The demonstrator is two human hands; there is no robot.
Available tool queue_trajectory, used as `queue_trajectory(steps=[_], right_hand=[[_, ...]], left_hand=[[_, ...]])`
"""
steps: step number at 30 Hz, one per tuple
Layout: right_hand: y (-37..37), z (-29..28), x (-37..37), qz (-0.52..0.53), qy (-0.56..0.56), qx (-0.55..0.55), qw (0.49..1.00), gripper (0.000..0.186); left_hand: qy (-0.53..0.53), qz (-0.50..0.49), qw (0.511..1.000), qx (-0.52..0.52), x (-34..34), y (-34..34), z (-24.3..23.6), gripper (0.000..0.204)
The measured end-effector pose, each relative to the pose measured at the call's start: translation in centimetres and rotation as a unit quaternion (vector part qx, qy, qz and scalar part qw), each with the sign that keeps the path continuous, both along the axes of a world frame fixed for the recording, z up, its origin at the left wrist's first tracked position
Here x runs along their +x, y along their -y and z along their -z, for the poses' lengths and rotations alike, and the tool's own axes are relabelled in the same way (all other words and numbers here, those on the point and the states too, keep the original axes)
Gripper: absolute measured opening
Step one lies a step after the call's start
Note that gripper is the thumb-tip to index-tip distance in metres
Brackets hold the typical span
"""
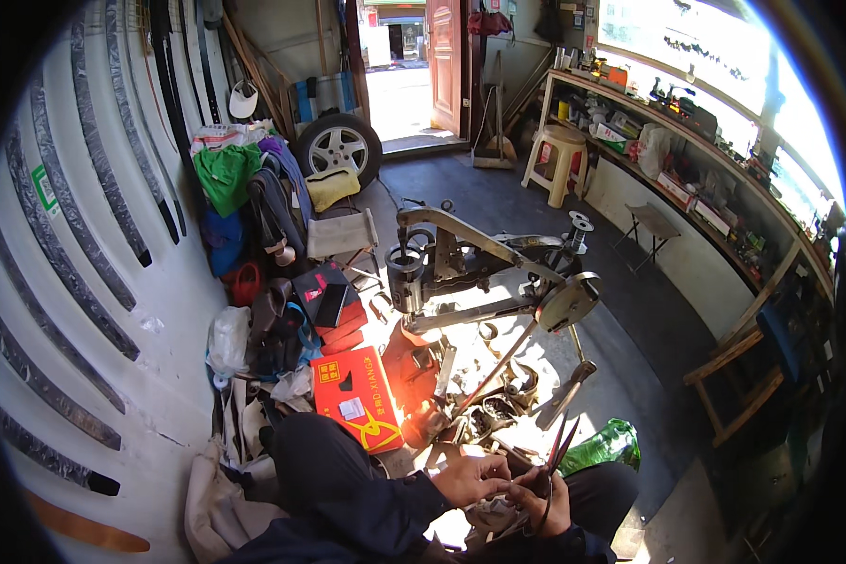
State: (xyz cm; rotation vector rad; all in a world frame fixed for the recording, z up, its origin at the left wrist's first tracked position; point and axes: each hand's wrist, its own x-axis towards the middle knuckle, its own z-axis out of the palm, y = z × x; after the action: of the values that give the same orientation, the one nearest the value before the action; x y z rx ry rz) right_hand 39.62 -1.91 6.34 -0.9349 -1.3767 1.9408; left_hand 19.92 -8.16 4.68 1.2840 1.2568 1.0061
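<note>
My right hand [547, 506] is closed around a pair of scissors [562, 444], whose dark blades point up and stand slightly apart. Right beside it, my left hand [472, 480] is closed in a pinch, its fingertips meeting those of my right hand. Whatever small thing lies between the fingertips is too small to make out. Both hands are held low over my lap, between my knees. A green plastic bag or bottle [607, 446] lies beside my right knee. In front of my left knee is a red cardboard box [350, 383] with yellow markings.
A hand-cranked sewing machine [479, 258] stands ahead, above scattered scraps and parts [498, 409]. A wheel [338, 150], a folding stool [343, 235] and piled bags [235, 179] are at the left. A cluttered shelf [667, 122] and a plastic stool [556, 162] are at the right.
</note>
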Motion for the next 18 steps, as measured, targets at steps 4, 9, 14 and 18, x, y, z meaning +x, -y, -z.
queue_trajectory(steps=[4, 9, 14, 18], right_hand=[[0.6, 0.4, -0.5, -0.01, 0.025, -0.027, 0.999, 0.027], [1.2, 1.6, -1.1, -0.018, -0.012, -0.028, 0.999, 0.029], [1.1, 2.7, -1.1, 0.032, -0.009, -0.026, 0.999, 0.027], [0.6, 2.7, -0.9, 0.058, -0.013, -0.037, 0.998, 0.026]], left_hand=[[0.09, -0.031, 0.995, -0.017, 0.2, 0.7, 0.9, 0.015], [0.104, -0.09, 0.99, -0.041, 0.7, 0.5, 2.6, 0.012], [0.155, -0.178, 0.971, -0.034, -0.6, 0.4, 3.3, 0.015], [0.167, -0.327, 0.926, 0.083, -2.2, 0.2, 2.9, 0.017]])
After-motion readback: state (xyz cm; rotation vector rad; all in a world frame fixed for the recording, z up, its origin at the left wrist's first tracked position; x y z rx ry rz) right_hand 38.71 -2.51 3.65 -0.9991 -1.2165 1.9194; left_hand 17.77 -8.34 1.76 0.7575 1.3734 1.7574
